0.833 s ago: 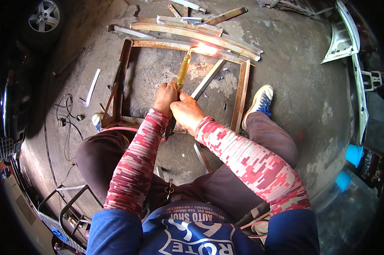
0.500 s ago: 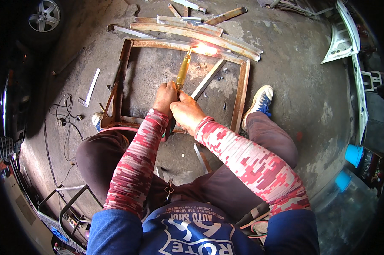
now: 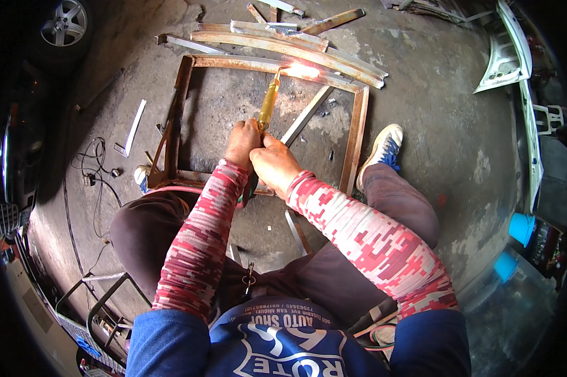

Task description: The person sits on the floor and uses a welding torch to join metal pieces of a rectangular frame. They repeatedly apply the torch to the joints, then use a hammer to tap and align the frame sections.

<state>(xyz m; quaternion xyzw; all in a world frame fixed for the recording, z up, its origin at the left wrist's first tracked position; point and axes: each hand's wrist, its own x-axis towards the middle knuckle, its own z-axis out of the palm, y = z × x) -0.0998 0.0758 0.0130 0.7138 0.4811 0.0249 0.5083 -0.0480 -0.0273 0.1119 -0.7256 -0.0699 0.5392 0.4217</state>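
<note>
A brass-coloured cutting torch [image 3: 267,105] points away from me, and its flame [image 3: 303,70] glows bright on the far bar of a rusty square metal frame [image 3: 359,125] lying on the concrete floor. Both hands grip the torch's handle end: my left hand [image 3: 242,143] wraps it from the left, my right hand [image 3: 272,164] sits just behind and to the right. A light diagonal bar [image 3: 306,115] crosses inside the frame. I squat over the frame's near side, sleeves in a red-and-white pattern.
Rusty bars and strips [image 3: 283,39] are piled beyond the frame. My blue-and-white shoe [image 3: 384,147] rests outside the frame's right side. Cables [image 3: 95,166] trail at left, a car wheel [image 3: 63,22] at upper left, a white panel [image 3: 503,50] at upper right, blue containers [image 3: 521,227] at right.
</note>
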